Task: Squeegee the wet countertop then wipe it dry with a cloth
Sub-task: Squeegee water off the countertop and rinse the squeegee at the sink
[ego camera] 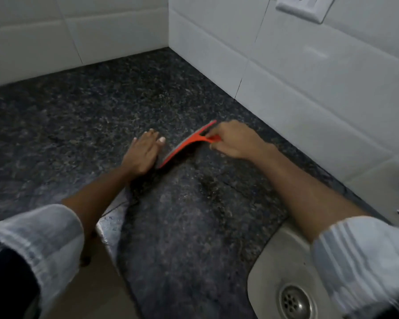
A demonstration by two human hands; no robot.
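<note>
An orange squeegee (186,145) lies with its blade down on the dark speckled granite countertop (97,107), near the middle of the view. My right hand (234,140) grips its short handle from the right, close to the tiled wall. Resting flat on the counter, my left hand (143,153) has its fingers spread, just left of the blade's near end and touching or almost touching it. A darker, wet-looking patch (207,183) lies on the stone just in front of the blade. No cloth is in view.
White tiled walls (286,72) meet in a corner behind the counter, with a wall socket (305,8) at the top right. A steel sink (279,268) with a drain (294,300) sits at the lower right. The counter's front edge (111,233) runs at the lower left.
</note>
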